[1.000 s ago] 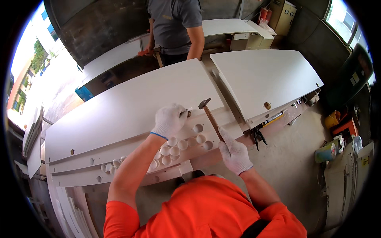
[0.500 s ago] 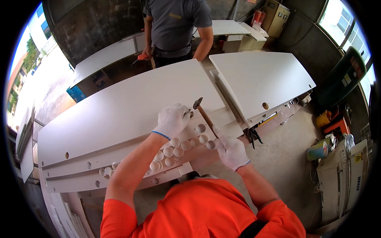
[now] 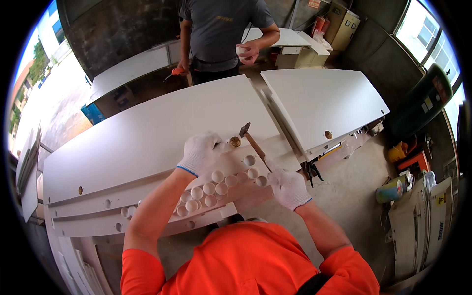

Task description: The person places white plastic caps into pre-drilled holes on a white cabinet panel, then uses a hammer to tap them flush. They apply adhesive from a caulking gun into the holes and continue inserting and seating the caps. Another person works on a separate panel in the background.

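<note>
My right hand (image 3: 290,189), in a white knit glove, grips the wooden handle of a hammer (image 3: 254,144). Its metal head points up and away, over the near edge of the large white panel (image 3: 162,132). My left hand (image 3: 199,153), also gloved, is above that panel, left of a round brown-walled hole (image 3: 235,142). Its fingers are curled and somewhat blurred; a small dark spot shows at the fingertips, and I cannot make out what they hold. Several short white round cups (image 3: 209,189) lie in a cluster on the ledge nearer me, partly behind my left forearm.
A second white panel (image 3: 324,108) lies to the right, with a black clamp (image 3: 312,170) at its near corner. Across the panels stands a person (image 3: 223,29) with an orange-handled tool in one hand and a white object in the other. A tin (image 3: 391,191) stands at right.
My left hand has moved left, away from the hole, which now shows fully. My right hand and the hammer have hardly moved. The other person has raised a hand holding a white object.
</note>
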`<state>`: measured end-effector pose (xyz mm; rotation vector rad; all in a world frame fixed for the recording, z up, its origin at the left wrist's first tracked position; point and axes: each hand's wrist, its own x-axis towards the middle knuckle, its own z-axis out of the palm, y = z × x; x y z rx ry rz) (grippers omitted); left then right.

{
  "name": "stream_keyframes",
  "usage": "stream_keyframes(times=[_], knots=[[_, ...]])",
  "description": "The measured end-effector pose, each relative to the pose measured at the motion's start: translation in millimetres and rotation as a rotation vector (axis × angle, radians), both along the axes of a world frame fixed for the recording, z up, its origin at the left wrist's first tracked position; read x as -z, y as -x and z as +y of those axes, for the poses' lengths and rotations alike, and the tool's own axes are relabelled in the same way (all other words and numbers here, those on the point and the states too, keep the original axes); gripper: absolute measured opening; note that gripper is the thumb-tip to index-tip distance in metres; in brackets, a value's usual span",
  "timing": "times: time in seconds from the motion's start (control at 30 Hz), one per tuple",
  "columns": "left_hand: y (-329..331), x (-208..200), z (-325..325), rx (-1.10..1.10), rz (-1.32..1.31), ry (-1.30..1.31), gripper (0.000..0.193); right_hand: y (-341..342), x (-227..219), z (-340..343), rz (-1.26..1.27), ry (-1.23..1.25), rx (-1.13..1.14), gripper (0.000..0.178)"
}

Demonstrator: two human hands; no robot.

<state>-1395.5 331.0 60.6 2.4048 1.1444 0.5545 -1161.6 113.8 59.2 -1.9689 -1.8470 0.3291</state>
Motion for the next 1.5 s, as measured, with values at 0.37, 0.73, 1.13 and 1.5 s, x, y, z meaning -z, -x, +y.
stream_keyframes(times=[0.37, 0.73, 1.13, 1.5], knots=[[5, 5, -1, 0.002, -0.016, -0.079, 0.017, 19, 14, 4, 0.203, -0.241, -0.050, 0.062], [3, 3, -2, 0.012, -0.010, -0.051, 0.017, 31, 8, 4, 0.170, -0.192, -0.057, 0.063], [23, 10, 4, -0.049, -0.047, 0.001, 0.017, 27, 4, 7, 0.122, -0.315, -0.152, 0.069], [76, -3, -17, -0.170, -0.217, 0.062, 0.016, 22, 6, 5, 0.072, 0.000, -0.164, 0.063]])
